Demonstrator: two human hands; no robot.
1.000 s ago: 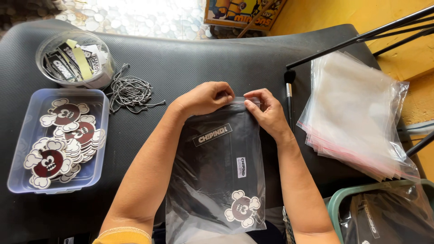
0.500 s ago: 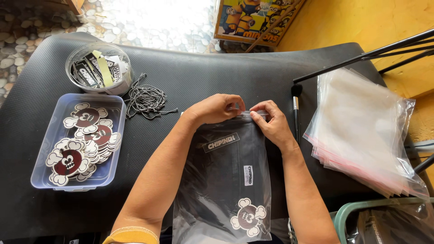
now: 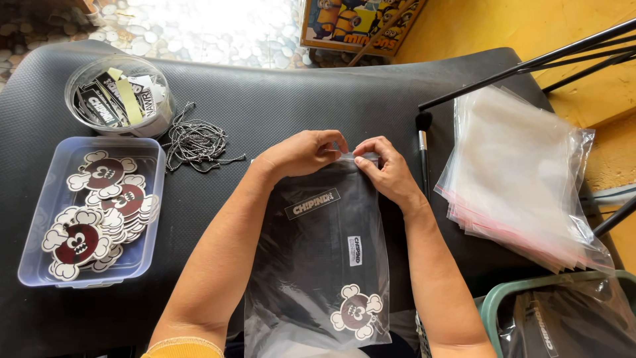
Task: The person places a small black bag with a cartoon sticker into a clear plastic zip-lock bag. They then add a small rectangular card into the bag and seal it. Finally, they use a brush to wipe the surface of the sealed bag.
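A clear zip bag (image 3: 318,265) lies flat on the black table (image 3: 278,93) in front of me, holding a dark folded item with white labels and a skull-shaped cutout (image 3: 356,311) near its lower corner. My left hand (image 3: 306,151) and my right hand (image 3: 384,169) both pinch the bag's top seal edge, fingertips almost touching at the middle of the strip.
A clear rectangular tray (image 3: 40,265) of skull-shaped cutouts sits at left. Behind it stand a round clear tub (image 3: 119,96) of label strips and a heap of black-and-white cords (image 3: 195,142). A stack of empty zip bags (image 3: 523,179) lies at right, a green basket (image 3: 503,298) below it.
Both hands stay pinched on the bag's top edge, with the fingertips closer together now. The view has shifted, so everything sits lower and further right in frame.
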